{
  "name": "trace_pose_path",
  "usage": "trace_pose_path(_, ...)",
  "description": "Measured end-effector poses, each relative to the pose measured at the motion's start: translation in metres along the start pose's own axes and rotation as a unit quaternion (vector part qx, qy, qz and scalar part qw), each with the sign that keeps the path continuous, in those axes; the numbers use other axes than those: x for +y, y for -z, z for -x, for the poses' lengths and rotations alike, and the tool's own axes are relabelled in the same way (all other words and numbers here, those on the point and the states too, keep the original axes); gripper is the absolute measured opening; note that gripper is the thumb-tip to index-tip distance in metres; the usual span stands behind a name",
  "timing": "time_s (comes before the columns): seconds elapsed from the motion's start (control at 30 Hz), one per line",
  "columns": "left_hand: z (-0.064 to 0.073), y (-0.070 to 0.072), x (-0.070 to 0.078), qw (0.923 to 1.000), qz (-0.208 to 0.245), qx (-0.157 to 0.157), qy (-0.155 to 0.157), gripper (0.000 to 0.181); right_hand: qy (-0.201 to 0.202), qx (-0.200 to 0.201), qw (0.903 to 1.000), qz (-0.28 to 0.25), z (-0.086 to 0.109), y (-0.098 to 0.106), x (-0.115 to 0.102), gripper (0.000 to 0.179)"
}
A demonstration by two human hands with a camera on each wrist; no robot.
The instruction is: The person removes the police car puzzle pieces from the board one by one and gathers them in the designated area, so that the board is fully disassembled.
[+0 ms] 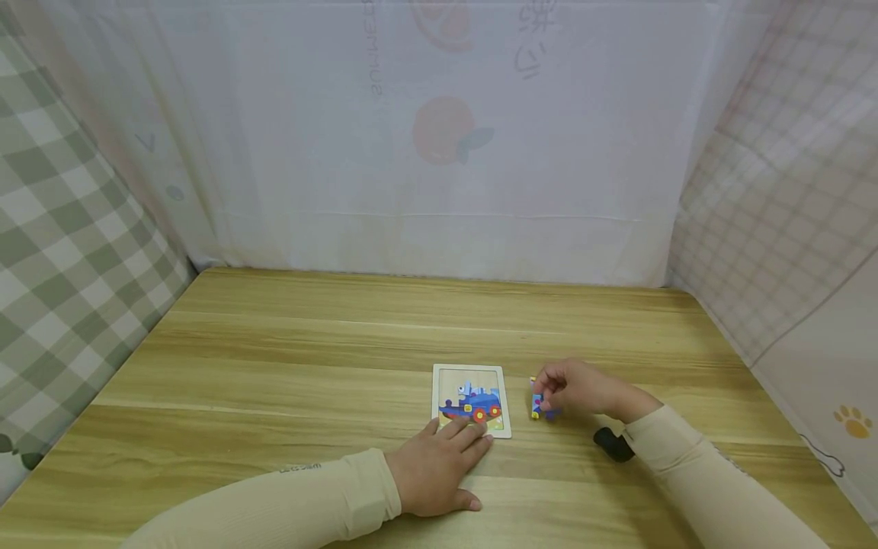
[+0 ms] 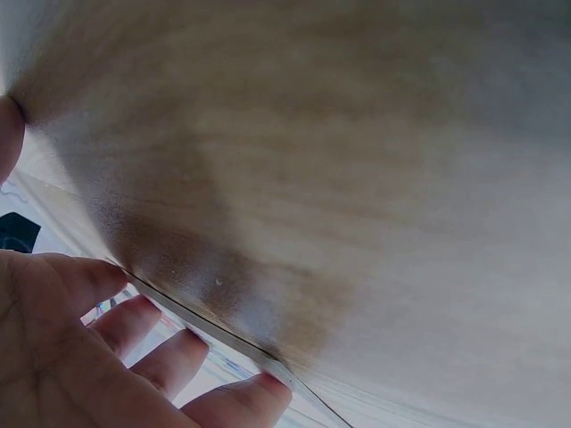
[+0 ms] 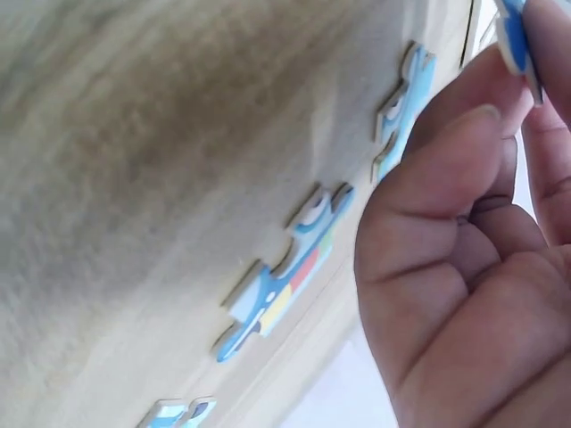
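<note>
A square jigsaw board (image 1: 437,393) with a pale wooden rim lies on the table, partly filled with a blue vehicle picture with red and yellow wheels. Its upper part shows bare backing. My left hand (image 1: 435,469) lies with fingers extended over the near edge of the board; the left wrist view has the fingertips right at the rim. To the right of the board, my right hand (image 1: 583,389) pinches a small blue jigsaw piece (image 3: 514,40) between thumb and fingertips. Below that hand lie loose jigsaw pieces, one blue with red and yellow patches (image 3: 290,276) and another light blue (image 3: 412,107).
A small black object (image 1: 613,444) lies beside the right wrist. More of a loose piece (image 3: 169,413) shows at the bottom of the right wrist view. A white printed curtain (image 1: 309,152) hangs behind the wood-grain table (image 1: 274,366), with checked cloth (image 1: 62,206) at the left.
</note>
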State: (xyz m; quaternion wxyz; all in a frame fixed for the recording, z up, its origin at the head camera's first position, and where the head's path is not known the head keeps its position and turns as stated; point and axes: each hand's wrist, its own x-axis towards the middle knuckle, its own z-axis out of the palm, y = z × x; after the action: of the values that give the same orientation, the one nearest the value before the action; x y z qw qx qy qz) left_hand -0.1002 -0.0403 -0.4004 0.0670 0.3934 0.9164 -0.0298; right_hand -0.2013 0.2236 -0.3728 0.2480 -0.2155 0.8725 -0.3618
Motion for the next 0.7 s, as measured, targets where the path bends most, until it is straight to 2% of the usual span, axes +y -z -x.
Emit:
trace_pose_path(0.43, 0.0013, 0.0009, 0.0, 1.0, -0.007, 0.004, -0.003, 0.076, 0.019, -0.039, 0.9986, -0.029, 0.0035, 0.0003, 0.0065, 0.009)
trace_pose_path(0.7, 0.0019, 0.0006, 0.0004, 0.9999, -0.009, 0.007, -0.003, 0.075, 0.02, -0.032, 0.9993, -0.007, 0.0028, -0.0007, 0.0085, 0.008)
